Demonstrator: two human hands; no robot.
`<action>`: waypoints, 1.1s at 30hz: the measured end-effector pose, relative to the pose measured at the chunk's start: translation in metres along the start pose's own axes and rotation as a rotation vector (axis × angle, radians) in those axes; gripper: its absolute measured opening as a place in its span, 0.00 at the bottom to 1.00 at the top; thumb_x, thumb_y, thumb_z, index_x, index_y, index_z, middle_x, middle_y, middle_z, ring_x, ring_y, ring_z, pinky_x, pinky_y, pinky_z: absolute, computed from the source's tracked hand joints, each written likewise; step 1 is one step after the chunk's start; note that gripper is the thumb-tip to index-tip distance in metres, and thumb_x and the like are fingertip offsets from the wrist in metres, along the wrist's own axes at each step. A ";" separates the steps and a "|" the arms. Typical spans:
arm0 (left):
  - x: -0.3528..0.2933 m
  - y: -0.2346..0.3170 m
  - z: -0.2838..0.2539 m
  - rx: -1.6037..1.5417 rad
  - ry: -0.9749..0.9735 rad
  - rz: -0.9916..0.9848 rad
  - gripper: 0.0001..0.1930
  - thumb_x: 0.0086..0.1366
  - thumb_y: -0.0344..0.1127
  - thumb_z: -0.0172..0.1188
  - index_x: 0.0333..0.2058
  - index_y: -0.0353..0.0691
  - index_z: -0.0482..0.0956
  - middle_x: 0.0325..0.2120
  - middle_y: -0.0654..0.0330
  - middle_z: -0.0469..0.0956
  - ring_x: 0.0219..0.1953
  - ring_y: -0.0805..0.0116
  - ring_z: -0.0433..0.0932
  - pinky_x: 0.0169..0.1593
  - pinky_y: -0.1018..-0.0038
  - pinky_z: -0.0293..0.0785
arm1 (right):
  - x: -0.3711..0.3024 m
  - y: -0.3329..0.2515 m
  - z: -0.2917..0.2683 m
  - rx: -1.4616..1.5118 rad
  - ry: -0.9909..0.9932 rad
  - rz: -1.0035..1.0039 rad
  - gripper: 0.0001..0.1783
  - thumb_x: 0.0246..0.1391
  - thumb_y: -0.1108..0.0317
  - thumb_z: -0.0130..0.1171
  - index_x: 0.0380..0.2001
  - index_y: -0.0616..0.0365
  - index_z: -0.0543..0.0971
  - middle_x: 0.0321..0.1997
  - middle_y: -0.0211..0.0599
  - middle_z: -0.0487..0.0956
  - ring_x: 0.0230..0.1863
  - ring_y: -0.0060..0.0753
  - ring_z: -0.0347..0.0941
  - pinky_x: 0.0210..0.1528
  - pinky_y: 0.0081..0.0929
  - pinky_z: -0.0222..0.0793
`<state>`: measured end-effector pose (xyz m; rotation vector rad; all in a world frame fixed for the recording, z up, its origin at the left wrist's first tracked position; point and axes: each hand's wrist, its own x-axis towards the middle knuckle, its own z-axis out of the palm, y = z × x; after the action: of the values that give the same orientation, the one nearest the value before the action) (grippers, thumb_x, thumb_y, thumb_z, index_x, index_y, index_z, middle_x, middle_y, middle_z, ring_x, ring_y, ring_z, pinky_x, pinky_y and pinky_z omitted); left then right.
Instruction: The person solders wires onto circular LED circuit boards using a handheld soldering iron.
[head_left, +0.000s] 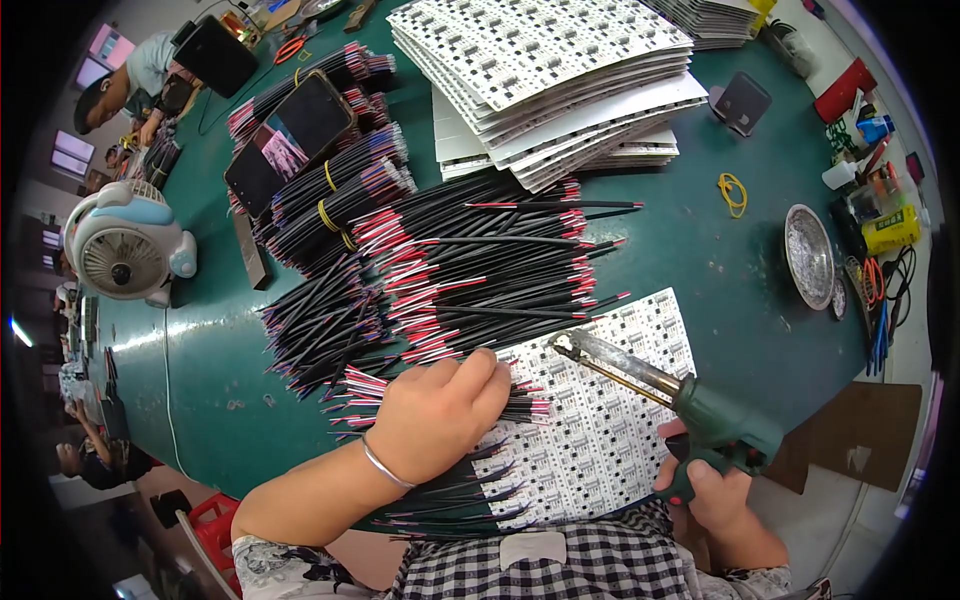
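Note:
My right hand [715, 490] grips the handle of a green soldering gun [725, 415], fingers around its trigger. The gun's metal tip points left over a white circuit board sheet [625, 440] with rows of small dark parts. My left hand [440, 405] is closed on a bunch of black wires [526, 404]; their red and white ends show left of it, and its fingertips are partly hidden. Below that hand, more black wires [450, 510] lie in a row along the sheet's left edge. Beyond it spreads a pile of loose black wires with red and white ends [500, 260].
Stacked circuit board sheets [550, 60] stand at the back. A phone [290, 140] rests on tied wire bundles [335, 215]. A fan [125, 240] is at the left. On the right are a metal dish [809, 256], a yellow band [733, 195] and a small dark device [742, 103]. Other people sit far left.

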<state>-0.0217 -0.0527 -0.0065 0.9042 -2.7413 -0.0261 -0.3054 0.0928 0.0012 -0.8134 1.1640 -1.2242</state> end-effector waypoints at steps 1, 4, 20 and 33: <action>0.000 0.000 -0.001 0.020 -0.007 0.013 0.12 0.52 0.35 0.57 0.37 0.43 0.78 0.24 0.67 0.66 0.21 0.75 0.69 0.21 0.77 0.67 | 0.001 -0.001 0.000 -0.008 -0.039 0.002 0.29 0.57 0.68 0.58 0.60 0.67 0.65 0.58 0.52 0.71 0.40 0.35 0.77 0.32 0.28 0.78; 0.000 0.000 -0.003 0.064 -0.013 0.042 0.12 0.51 0.35 0.58 0.37 0.43 0.79 0.25 0.68 0.66 0.22 0.75 0.68 0.21 0.78 0.66 | 0.001 0.000 0.005 -0.187 0.051 0.021 0.35 0.54 0.59 0.60 0.60 0.66 0.61 0.52 0.56 0.73 0.23 0.35 0.77 0.23 0.26 0.75; 0.002 -0.017 -0.018 -0.335 -0.028 -0.066 0.14 0.53 0.30 0.56 0.41 0.44 0.78 0.23 0.63 0.66 0.22 0.66 0.74 0.23 0.70 0.71 | 0.004 -0.004 0.006 -0.101 -0.057 0.017 0.29 0.58 0.71 0.55 0.61 0.66 0.62 0.55 0.52 0.73 0.36 0.31 0.77 0.35 0.27 0.78; 0.006 0.004 -0.009 0.117 0.005 0.121 0.11 0.51 0.35 0.58 0.35 0.42 0.79 0.26 0.68 0.67 0.24 0.77 0.68 0.22 0.81 0.65 | 0.005 0.000 0.000 -0.346 -0.160 -0.024 0.25 0.55 0.73 0.56 0.56 0.67 0.67 0.42 0.45 0.78 0.34 0.30 0.79 0.35 0.28 0.78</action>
<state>-0.0263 -0.0522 0.0043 0.7638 -2.8123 0.1605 -0.3061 0.0879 0.0002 -1.1646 1.2542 -0.9682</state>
